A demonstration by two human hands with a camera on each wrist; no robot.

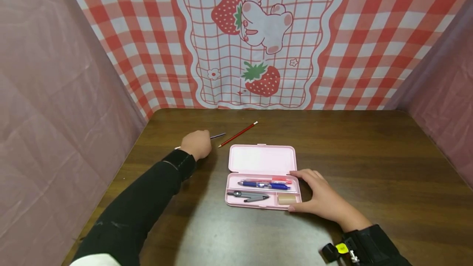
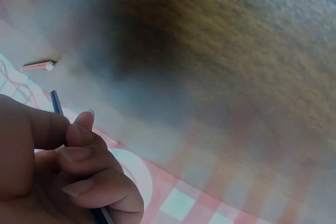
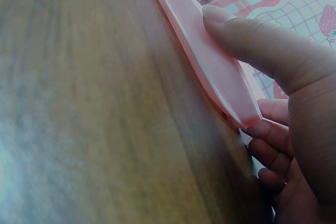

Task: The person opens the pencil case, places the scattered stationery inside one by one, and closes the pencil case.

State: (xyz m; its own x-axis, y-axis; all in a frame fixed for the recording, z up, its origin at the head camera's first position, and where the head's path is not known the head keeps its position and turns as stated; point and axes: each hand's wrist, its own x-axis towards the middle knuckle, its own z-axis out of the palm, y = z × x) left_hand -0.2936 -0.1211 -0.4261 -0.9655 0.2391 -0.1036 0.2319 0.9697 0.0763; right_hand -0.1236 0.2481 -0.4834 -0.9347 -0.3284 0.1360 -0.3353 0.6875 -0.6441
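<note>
My left hand (image 1: 197, 144) pinches a slim dark stick (image 1: 218, 136), a pen or pencil, over the far left of the table. In the left wrist view the stick (image 2: 56, 102) sticks out past thumb and fingertips. A red pencil (image 1: 238, 134) with a white end lies just right of that hand. The right hand (image 1: 321, 196) holds the right end of an open pink pencil case (image 1: 262, 159), thumb at the front edge, fingers by the hinge. Inside are a blue pen (image 1: 264, 185), a red pen (image 1: 284, 180), a grey compass (image 1: 248, 195) and a tan block (image 1: 286, 199).
The brown wooden table (image 1: 369, 155) reaches back to a red checked strawberry cloth (image 1: 258, 52). Pink curtains (image 1: 55, 93) hang at both sides. A black wrist camera (image 1: 330, 253) sits on the right cuff, near the tabletop.
</note>
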